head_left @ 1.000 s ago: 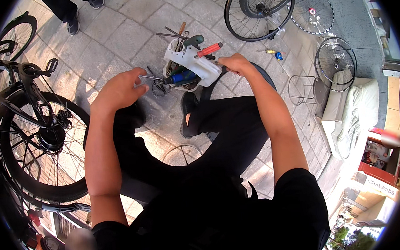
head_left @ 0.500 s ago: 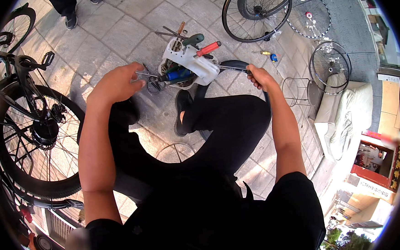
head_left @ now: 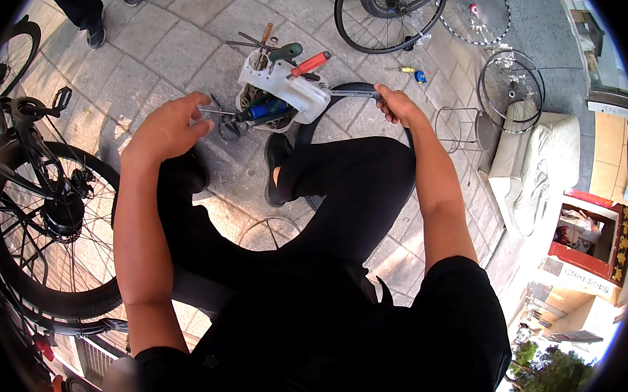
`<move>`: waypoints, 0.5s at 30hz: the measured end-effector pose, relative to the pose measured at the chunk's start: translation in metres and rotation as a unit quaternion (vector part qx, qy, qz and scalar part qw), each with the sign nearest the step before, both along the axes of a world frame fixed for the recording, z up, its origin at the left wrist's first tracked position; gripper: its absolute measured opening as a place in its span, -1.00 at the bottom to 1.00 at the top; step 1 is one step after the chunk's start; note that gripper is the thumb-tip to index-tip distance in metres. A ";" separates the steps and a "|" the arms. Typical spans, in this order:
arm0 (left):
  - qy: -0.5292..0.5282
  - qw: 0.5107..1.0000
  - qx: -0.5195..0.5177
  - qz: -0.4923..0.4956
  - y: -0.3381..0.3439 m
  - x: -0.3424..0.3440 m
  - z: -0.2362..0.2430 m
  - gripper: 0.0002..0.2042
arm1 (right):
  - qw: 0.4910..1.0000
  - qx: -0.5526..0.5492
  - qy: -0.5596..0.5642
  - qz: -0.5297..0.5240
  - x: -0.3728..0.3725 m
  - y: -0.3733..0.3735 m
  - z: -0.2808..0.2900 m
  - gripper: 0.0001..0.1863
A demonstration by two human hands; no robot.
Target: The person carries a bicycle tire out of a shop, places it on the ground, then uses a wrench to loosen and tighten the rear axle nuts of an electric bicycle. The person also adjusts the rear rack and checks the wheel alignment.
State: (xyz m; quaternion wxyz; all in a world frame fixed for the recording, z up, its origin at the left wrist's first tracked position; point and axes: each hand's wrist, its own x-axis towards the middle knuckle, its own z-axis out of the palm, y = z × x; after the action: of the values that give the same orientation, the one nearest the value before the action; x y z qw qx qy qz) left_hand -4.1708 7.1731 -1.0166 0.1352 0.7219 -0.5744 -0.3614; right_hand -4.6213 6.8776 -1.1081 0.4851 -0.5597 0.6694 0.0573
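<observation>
A white plastic tool container (head_left: 278, 83), cut open and packed with tools, stands on the paving before me. My left hand (head_left: 162, 130) is beside it, thumb and fingers apart around the tip of a thin metal shaft (head_left: 217, 113). That shaft points out from a blue-and-black handle (head_left: 262, 111) in the container; I cannot tell whether my fingers touch it. On the container's other side my right hand (head_left: 398, 107) is closed on a long, slim metal tool (head_left: 354, 93), its exact kind unclear. A red-handled screwdriver (head_left: 311, 63) and a dark green handle (head_left: 286, 52) lie across the top.
A bicycle's rear wheel (head_left: 50, 230) stands close on my left. Loose wheels (head_left: 391, 11) lie at the far right, with a covered sofa (head_left: 535, 168) nearer. A black tyre (head_left: 316, 120) lies behind my knee. A small blue item (head_left: 420, 77) rests on the paving. Another person's shoes (head_left: 96, 37) show far left.
The whole view has shifted, so the scene sits slightly farther left and up. Both hands keep nearly the same place relative to the container, and the right one still grips the metal tool.
</observation>
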 end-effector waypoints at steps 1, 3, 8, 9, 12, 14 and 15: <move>0.000 1.000 0.002 0.001 0.000 0.000 0.000 -0.58 | 1.000 0.000 0.001 -0.001 0.000 0.000 0.001 -0.33; -0.001 1.000 0.001 0.001 0.000 0.000 -0.001 -0.58 | 1.000 0.003 0.001 -0.002 0.001 0.000 0.002 -0.33; 0.003 1.000 -0.003 0.006 0.000 -0.002 -0.002 -0.58 | 1.000 -0.011 -0.002 -0.017 0.007 0.002 0.005 -0.34; 0.004 1.000 -0.006 0.001 -0.002 -0.002 -0.002 -0.58 | 0.999 -0.022 -0.002 -0.026 0.010 0.001 0.005 -0.35; 0.000 1.000 -0.006 0.007 0.001 0.001 -0.006 -0.57 | 0.997 -0.065 -0.005 -0.046 0.025 -0.002 0.005 -0.38; -0.016 1.000 -0.009 -0.004 0.001 0.000 -0.012 -0.56 | 0.990 -0.128 -0.024 -0.053 0.030 -0.010 0.001 -0.38; -0.023 1.000 -0.011 -0.017 -0.003 -0.003 -0.008 -0.56 | 0.980 -0.191 -0.040 -0.035 0.041 -0.013 0.010 -0.37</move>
State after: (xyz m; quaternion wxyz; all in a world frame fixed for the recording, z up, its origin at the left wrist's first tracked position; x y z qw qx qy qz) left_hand -4.1734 7.1704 -1.0242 0.1238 0.7185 -0.5938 -0.3403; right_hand -4.5805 6.8645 -1.0982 0.3972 -0.6202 0.6672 -0.1113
